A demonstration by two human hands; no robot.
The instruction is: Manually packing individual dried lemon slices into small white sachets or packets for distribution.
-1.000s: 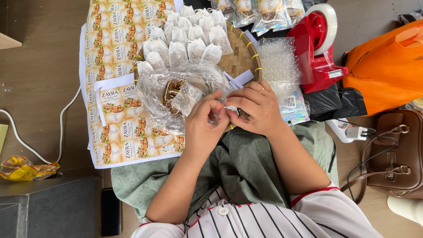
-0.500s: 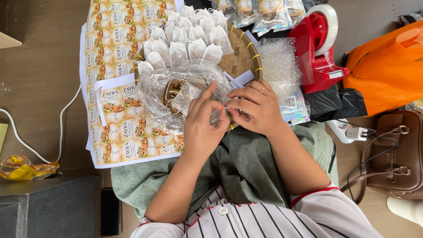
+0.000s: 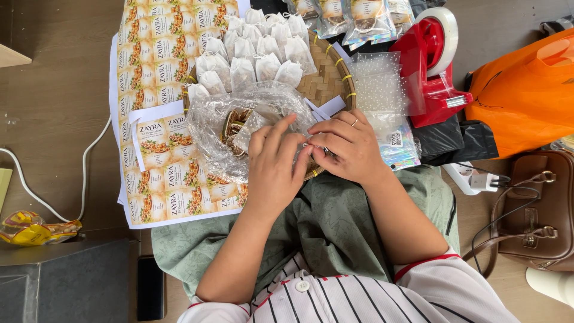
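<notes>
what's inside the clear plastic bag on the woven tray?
Inside the clear bag: brown dried slices, kind unclear through the crinkled film. The left hand covers the bag's near end, so anything there is hidden. The bag rests on the tray, beside the white pouches.

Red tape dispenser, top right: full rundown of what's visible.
The red tape dispenser is a glossy desktop model that looks like plastic, with a roll of pale tape mounted on its upper part and a metallic cutter end pointing right, toward the orange bag. It rests beside the woven tray. A clear dotted pouch overlaps its left side, and black plastic lies below it. Neither hand touches it.
</notes>
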